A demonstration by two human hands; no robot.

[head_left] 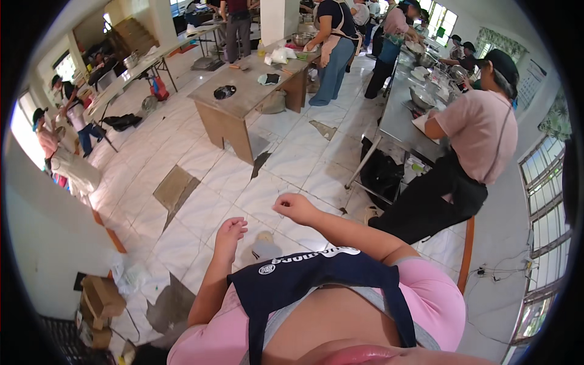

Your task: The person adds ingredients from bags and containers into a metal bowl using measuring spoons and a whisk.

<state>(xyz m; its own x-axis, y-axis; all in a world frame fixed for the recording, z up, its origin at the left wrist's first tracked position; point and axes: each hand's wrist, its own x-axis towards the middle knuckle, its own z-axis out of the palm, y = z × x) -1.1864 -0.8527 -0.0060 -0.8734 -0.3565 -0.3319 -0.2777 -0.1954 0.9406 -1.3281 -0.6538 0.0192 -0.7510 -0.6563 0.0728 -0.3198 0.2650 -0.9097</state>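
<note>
My left hand (231, 233) is raised in front of my body. Its fingers are loosely bent and somewhat apart, with nothing visible in them. To its right and a little farther out, my right hand (296, 208) is curled into a loose fist; a dark gap shows inside the curl, and I see no object in it. Both hands hang in the air over the tiled floor (219, 191), touching nothing. Below them is the dark apron (315, 273) on my chest, bearing white writing. Beyond them stands a brown wooden table (205, 98) with a round black item (225, 92) on it.
A steel table (397, 118) with metal bowls (422, 96) runs along the right, where a person in pink (483, 127) works. Broken tiles leave rough patches (175, 187) in the floor. Cardboard boxes (102, 299) lie at lower left. Several people work farther back.
</note>
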